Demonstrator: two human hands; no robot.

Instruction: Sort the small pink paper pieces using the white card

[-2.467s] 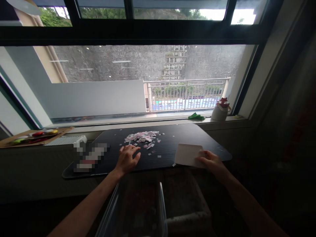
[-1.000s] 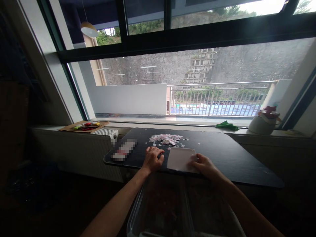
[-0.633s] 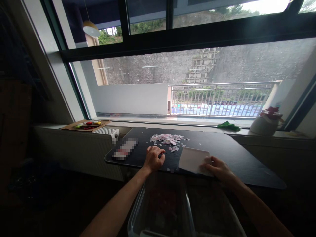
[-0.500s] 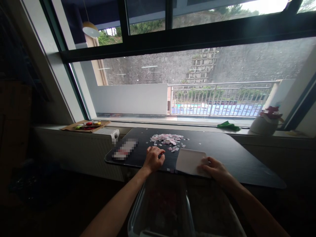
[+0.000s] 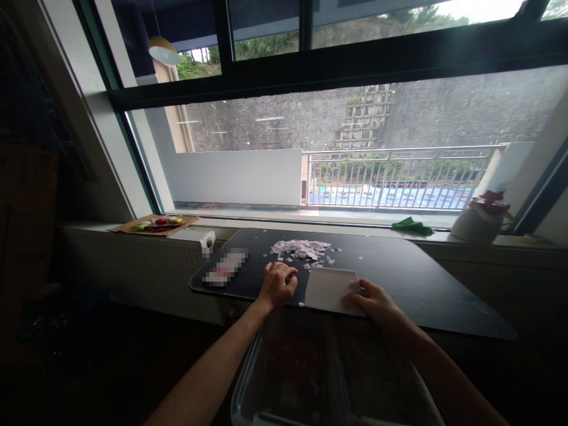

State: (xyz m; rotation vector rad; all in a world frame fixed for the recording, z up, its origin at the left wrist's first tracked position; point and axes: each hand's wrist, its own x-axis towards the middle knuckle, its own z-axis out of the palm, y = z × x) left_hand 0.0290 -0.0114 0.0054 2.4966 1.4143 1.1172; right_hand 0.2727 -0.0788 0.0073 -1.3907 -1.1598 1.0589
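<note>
Right now, with the flat off-white rectangular panel [image 5: 331, 290] as the clock's centre, the right hand [image 5: 371, 300] sits at three o'clock, thumb and fingers closed on the panel's edge. The panel is at the near edge of the black wood-grained table [image 5: 399, 278]; whether it lies flat or hovers slightly, I cannot tell. At nine o'clock the left hand [image 5: 278, 284] is half-curled, a gap between thumb and fingers; what is under its palm is hidden. A loose heap of small pinkish-white paper scraps [image 5: 302, 248] lies at eleven o'clock, with strays around it. Towards seven o'clock, below the table edge, stands a clear plastic box [image 5: 236, 408]. Near two o'clock, a crumpled green cloth [image 5: 412, 226] rests on the windowsill [image 5: 346, 223].
</note>
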